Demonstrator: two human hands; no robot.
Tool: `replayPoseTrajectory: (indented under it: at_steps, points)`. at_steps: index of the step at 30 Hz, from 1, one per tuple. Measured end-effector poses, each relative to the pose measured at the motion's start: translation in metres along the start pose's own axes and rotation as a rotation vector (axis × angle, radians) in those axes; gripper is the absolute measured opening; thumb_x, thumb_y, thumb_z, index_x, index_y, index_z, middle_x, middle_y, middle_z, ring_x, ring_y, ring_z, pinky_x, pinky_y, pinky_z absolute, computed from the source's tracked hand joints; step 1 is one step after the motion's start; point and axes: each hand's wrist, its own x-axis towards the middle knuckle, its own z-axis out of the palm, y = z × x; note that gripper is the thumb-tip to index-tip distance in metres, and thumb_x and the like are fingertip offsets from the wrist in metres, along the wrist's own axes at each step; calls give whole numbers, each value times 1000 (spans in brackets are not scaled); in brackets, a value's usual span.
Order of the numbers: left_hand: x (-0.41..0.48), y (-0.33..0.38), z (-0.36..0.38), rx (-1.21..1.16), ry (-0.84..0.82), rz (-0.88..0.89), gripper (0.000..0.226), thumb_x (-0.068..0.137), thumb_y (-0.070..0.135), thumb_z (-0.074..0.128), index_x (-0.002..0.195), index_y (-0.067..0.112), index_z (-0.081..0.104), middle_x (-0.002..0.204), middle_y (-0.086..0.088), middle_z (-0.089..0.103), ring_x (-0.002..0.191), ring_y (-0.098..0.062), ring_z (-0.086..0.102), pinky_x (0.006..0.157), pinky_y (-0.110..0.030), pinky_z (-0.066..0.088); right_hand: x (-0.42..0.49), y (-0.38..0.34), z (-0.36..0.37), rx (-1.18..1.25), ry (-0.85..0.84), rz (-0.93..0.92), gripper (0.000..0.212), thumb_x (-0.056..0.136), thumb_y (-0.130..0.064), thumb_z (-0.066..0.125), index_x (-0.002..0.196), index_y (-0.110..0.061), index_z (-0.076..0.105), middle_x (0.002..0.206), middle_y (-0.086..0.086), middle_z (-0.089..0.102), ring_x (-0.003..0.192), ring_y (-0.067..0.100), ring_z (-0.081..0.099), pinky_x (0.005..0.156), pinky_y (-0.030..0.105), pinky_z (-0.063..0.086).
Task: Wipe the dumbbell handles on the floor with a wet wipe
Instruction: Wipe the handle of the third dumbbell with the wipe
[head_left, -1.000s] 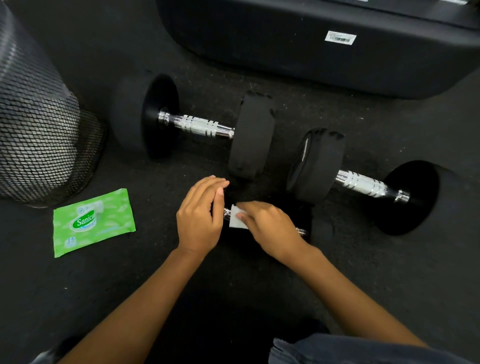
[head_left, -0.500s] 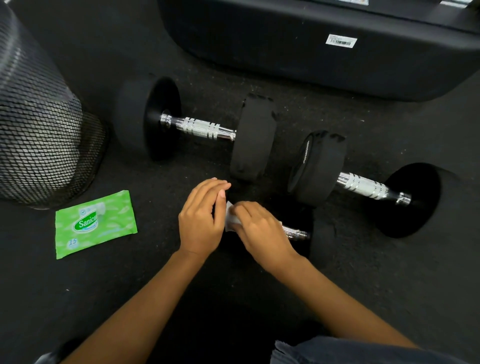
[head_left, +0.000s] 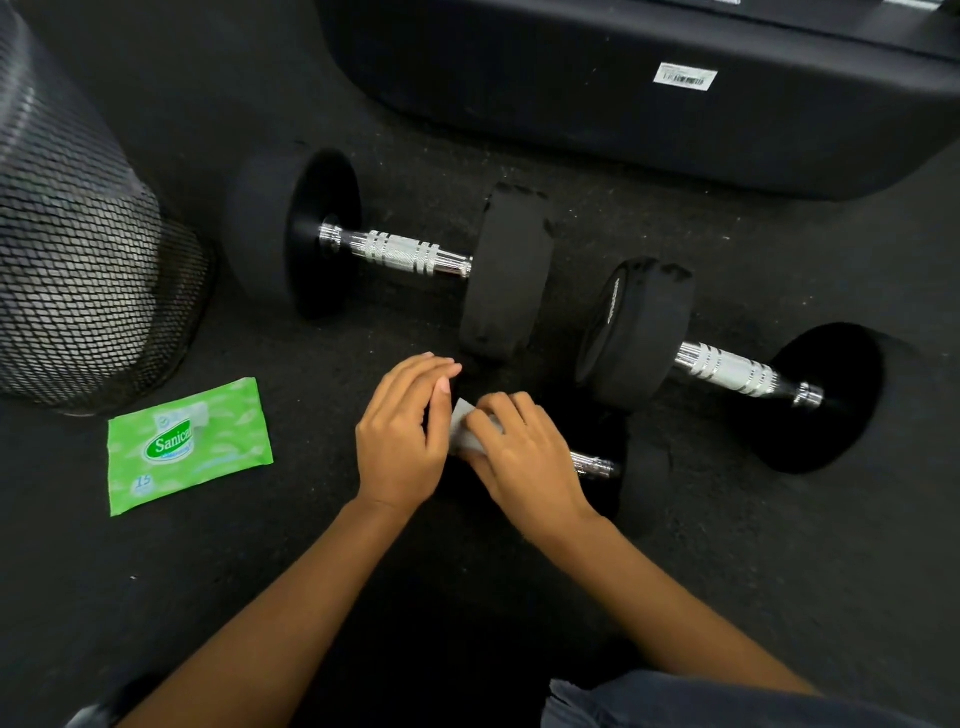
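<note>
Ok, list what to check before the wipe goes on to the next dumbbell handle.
1. Grip on the wet wipe by the right hand: ok.
2. Steadying by the left hand, fingers straight at the left end of the near dumbbell: ok.
3. Full-length wipe of the near dumbbell's handle: cannot tell; chrome shows beyond the right hand.
4. Access to the back-left dumbbell handle, uncovered: ok.
5. Access to the right dumbbell handle, uncovered: ok.
6. Spare wipes: the wipe pack lies on the floor left of the left hand: ok.
</note>
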Motion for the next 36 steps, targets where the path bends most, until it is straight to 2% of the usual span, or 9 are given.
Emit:
replayPoseTrajectory:
  at_steps: [6, 11, 13, 15, 17, 19, 25, 31, 36]
  points:
    - [0, -1, 1, 3, 8, 5, 31, 95, 17, 40, 106, 7, 66, 108, -4, 67, 112, -10, 52, 100, -16, 35, -2, 3, 1, 158, 36, 153, 24, 86, -23, 62, 106, -10, 64, 98, 6, 64, 88, 20, 58, 80, 32, 46]
    - [0, -1, 0, 9, 9, 12, 32, 94, 17, 39, 105, 6, 67, 108, -5, 67, 112, -10, 52, 100, -16, 36, 19, 5, -1, 172, -133, 200, 35, 99, -31, 37, 107, -10, 64, 101, 8, 67, 93, 24, 60, 89, 32, 38]
    - [0, -1, 1, 5, 11, 14, 31, 94, 17, 40, 106, 6, 67, 108, -5, 67, 112, -8, 50, 100, -15, 35, 18, 5, -2, 166, -136, 159, 31, 98, -28, 40, 108, -9, 63, 102, 9, 67, 94, 26, 61, 91, 33, 39]
    - [0, -2, 1, 3, 14, 17, 30, 94, 16, 41, 106, 6, 67, 108, -5, 67, 112, -7, 50, 100, -14, 34, 9, 1, -2, 159, -99, 72, 22, 92, -19, 54, 109, -8, 63, 104, 9, 68, 95, 25, 62, 93, 35, 43]
    - [0, -1, 1, 3, 15, 14, 30, 94, 16, 41, 106, 6, 67, 108, -5, 67, 112, -8, 50, 100, -14, 35, -3, 2, 0, 146, -60, 10, 30, 81, -8, 66, 110, -8, 63, 107, 7, 68, 99, 21, 63, 97, 35, 43]
    - [0, 0, 1, 4, 19, 8, 30, 94, 17, 41, 106, 6, 67, 107, -5, 67, 112, -9, 51, 100, -15, 36, -9, 6, 0, 159, -12, -8, 34, 76, -5, 70, 109, -9, 64, 110, 5, 67, 102, 18, 62, 99, 33, 42]
    - [0, 0, 0, 8, 4, 9, 30, 94, 17, 41, 106, 6, 66, 108, -5, 67, 112, -10, 52, 100, -16, 35, 9, -4, -1, 219, -36, 74, 25, 76, -10, 72, 98, -6, 61, 93, 10, 64, 85, 24, 61, 84, 38, 50]
    - [1, 0, 0, 9, 1, 5, 31, 94, 17, 40, 107, 7, 66, 108, -5, 67, 112, -11, 52, 100, -16, 35, -9, 10, -11, 89, -27, 48, 31, 66, -15, 81, 91, -10, 63, 88, 5, 64, 80, 21, 62, 78, 30, 50]
    - [0, 1, 0, 4, 12, 0, 30, 94, 16, 41, 106, 7, 67, 108, -4, 67, 112, -12, 54, 100, -18, 37, -11, 13, -13, 57, -3, 87, 31, 64, -19, 83, 88, -9, 67, 82, 5, 67, 75, 22, 64, 75, 29, 52]
